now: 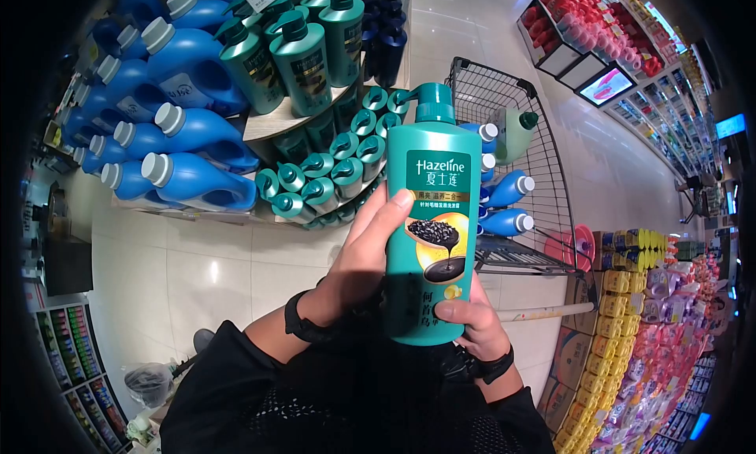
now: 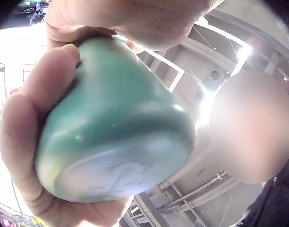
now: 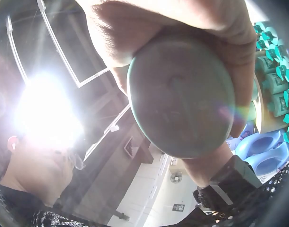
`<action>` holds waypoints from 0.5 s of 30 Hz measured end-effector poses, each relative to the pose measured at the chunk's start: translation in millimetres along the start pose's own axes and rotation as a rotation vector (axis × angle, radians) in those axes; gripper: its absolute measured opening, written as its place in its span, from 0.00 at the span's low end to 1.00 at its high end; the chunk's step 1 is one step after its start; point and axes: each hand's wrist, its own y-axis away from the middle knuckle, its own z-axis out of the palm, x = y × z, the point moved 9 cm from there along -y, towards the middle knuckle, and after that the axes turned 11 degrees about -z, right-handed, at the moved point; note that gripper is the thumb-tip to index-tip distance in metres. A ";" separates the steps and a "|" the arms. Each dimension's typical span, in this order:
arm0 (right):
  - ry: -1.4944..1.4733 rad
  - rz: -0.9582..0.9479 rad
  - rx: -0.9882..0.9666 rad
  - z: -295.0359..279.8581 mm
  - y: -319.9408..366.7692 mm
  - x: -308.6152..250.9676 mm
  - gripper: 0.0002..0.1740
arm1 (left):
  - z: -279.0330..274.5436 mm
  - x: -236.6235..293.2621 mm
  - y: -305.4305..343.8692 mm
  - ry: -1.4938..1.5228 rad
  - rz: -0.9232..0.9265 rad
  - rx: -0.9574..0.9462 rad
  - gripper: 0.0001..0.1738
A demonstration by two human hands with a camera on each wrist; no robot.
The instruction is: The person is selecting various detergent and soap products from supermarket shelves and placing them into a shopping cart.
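Note:
A green pump bottle (image 1: 429, 163) with a Hazeline label stands nearly upright in both hands in the head view, label toward the camera. The left hand (image 1: 366, 245) grips its left side, thumb on the label's edge. Lower down on the right, the right hand (image 1: 478, 324) holds the bottle near its base, thumb across the front. In the left wrist view the bottle's underside (image 2: 121, 170) shows, with fingers curled round the side. The right wrist view shows the round base (image 3: 180, 97) with a hand (image 3: 182, 19) around it.
A wire shopping cart (image 1: 543, 151) with blue bottles and a green jug stands beyond the bottle. Left are display shelves (image 1: 276, 126) of green pump bottles and large blue jugs (image 1: 189, 68). Stacked yellow and pink packages (image 1: 618, 320) stand at the right, on cartons.

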 end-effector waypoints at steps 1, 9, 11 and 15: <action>-0.003 -0.010 0.009 0.3 -0.2 -0.4 0.37 | -1.0 -0.3 -0.4 0.004 -0.016 0.004 0.25; -0.084 -0.022 0.048 -14.7 1.9 5.6 0.32 | -6.3 -1.4 -6.8 -0.148 -0.061 0.061 0.23; -0.235 0.001 -0.012 -21.9 2.5 11.8 0.31 | -9.2 -2.7 -9.3 -0.082 -0.092 0.036 0.23; -0.453 -0.034 -0.007 -27.4 -2.4 16.3 0.35 | -10.2 -7.5 -17.7 0.089 -0.133 -0.080 0.24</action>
